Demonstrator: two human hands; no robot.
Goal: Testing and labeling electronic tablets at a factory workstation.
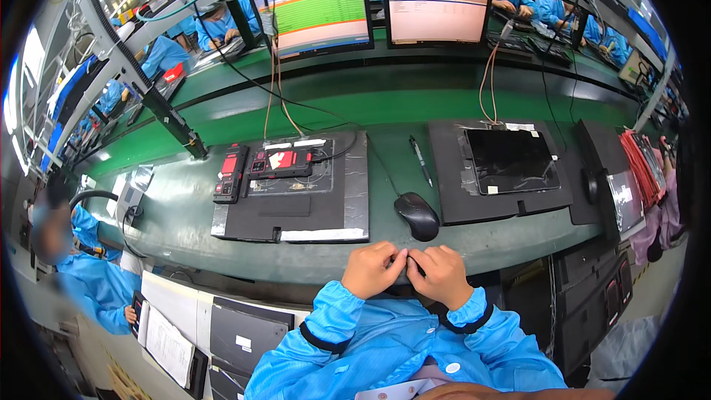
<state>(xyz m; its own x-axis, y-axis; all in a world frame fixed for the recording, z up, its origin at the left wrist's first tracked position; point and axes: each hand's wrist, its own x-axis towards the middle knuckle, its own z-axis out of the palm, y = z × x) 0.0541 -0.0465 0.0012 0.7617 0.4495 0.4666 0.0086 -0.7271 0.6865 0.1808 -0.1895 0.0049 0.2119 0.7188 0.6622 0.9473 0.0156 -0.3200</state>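
My left hand (370, 270) and my right hand (443, 274) meet at the front edge of the bench, close to my body. Both have curled fingers, with the thumbs and fingertips nearly touching. Whatever they hold, if anything, is hidden. Just beyond them lies a black computer mouse (417, 216). Behind it a pen (421, 161) rests on the green mat. To the right, a dark-screened tablet (511, 163) lies on a black foam pad (455, 204). On the left foam pad (354, 178) are two black-and-red handheld devices, one upright (232, 174) and one sideways (280, 164).
Two monitors (322, 18) (437, 11) stand along the back, with cables hanging down. A metal post (159, 104) rises at the left. Red pouches (643, 170) are stacked at the far right. A co-worker in blue (100, 289) sits at the left beside an open notebook (167, 337).
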